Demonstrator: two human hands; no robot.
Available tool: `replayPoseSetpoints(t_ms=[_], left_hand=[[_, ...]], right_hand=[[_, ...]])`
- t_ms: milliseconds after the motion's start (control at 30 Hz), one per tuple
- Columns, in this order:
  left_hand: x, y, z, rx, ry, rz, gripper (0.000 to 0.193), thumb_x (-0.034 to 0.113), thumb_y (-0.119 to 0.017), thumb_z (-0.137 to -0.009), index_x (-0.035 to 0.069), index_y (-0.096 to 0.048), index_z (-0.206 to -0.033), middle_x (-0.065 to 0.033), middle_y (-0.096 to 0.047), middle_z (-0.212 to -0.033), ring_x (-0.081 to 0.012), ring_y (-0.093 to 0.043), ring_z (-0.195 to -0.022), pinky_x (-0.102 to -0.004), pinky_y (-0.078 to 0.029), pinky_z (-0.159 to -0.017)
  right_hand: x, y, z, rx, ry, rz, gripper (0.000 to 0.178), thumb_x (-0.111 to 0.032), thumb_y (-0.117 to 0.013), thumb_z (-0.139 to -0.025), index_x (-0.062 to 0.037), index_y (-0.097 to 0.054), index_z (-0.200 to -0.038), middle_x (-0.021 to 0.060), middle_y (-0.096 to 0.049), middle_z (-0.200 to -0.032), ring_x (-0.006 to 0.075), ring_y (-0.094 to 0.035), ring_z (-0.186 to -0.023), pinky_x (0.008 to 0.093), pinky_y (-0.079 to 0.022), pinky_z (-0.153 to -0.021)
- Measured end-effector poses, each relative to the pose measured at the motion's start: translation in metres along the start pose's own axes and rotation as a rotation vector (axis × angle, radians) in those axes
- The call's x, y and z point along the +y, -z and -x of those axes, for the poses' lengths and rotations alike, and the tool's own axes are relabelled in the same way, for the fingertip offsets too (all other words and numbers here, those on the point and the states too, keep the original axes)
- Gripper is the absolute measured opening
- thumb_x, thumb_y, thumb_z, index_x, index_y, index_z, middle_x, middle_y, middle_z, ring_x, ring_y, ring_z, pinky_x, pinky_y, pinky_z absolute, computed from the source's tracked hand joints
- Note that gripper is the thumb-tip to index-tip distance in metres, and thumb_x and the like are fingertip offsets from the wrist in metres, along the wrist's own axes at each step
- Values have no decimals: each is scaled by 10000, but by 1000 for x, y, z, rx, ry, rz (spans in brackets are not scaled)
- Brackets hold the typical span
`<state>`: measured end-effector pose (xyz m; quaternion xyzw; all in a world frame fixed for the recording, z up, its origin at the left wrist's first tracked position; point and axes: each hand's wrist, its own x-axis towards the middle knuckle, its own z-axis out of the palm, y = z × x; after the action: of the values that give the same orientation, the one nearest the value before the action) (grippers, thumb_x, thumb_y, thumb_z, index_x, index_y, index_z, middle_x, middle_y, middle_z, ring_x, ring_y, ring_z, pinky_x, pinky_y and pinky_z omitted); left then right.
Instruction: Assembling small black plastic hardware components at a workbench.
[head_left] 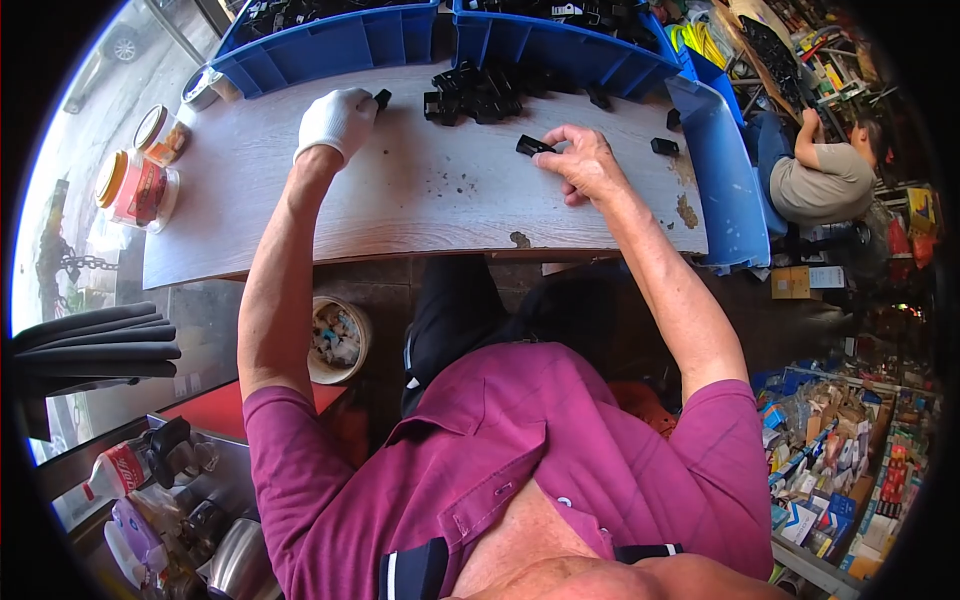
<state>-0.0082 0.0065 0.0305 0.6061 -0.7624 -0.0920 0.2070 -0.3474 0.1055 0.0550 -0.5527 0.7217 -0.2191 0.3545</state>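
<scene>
My left hand [338,124], in a white glove, is closed on a small black plastic part [382,99] that sticks out past the fingertips. Bare, my right hand [585,160] pinches another black plastic part [532,146] between thumb and fingers, low over the table. Between and beyond both hands lies a heap of similar black parts [474,95]. Two single black pieces [664,147] rest farther right, near the table's right edge. The exact kind of these parts is too small to make out.
Two blue bins [330,48] of black parts line the table's [420,215] far edge. A blue tray [722,175] stands at the right edge, jars [135,188] at the left. A bucket [338,340] sits below. Another person [825,175] works at far right.
</scene>
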Motion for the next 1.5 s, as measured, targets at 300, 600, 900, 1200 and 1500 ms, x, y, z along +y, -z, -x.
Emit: replayPoseSetpoints(t_ms=[300, 600, 900, 1200, 1500], left_hand=[[12, -22, 22, 225, -184, -176, 243, 201, -599, -958, 122, -741, -1140, -166, -743, -1084, -399, -700, -953, -486, -549, -881], [99, -40, 53, 287, -420, 321, 281, 72, -620, -891, 78, -721, -1153, -164, -730, -1053, -374, -699, -975, -442, -572, -856], [139, -66, 34, -3, -669, 207, 333, 94, -670, -871, 124, -728, -1197, -128, -726, -1044, -346, -707, -950, -414, -591, -794], [157, -62, 43, 104, -736, 315, 310, 39, -644, -860, 95, -725, -1154, -117, -715, -1035, -339, -693, -957, -412, -571, -831], [158, -59, 56, 182, -808, 142, 326, 71, -665, -823, 45, -687, -1148, -128, -697, -1126, -331, -673, -999, -421, -547, -876]], right_hand=[[-3, 1, 4, -17, 28, -9, 391, -271, -793, -856, -70, -720, -1183, 59, -679, -766, 127, -623, -578, 238, -546, -503], [-4, -1, 8, -1, 67, -39, 363, -198, -820, -834, -58, -712, -1151, -30, -527, -603, 68, -482, -443, 238, -436, -388], [7, -2, 3, -21, 64, -128, 326, -156, -820, -826, -63, -722, -1122, -31, -535, -608, 70, -458, -435, 241, -417, -383], [14, 3, -1, -67, 74, -46, 341, -130, -664, -896, -96, -718, -1231, 122, -719, -855, 195, -673, -589, 293, -594, -546], [2, 10, 5, -129, 56, -44, 314, -162, -730, -895, -79, -727, -1198, 157, -741, -1085, 270, -743, -865, 328, -642, -641]])
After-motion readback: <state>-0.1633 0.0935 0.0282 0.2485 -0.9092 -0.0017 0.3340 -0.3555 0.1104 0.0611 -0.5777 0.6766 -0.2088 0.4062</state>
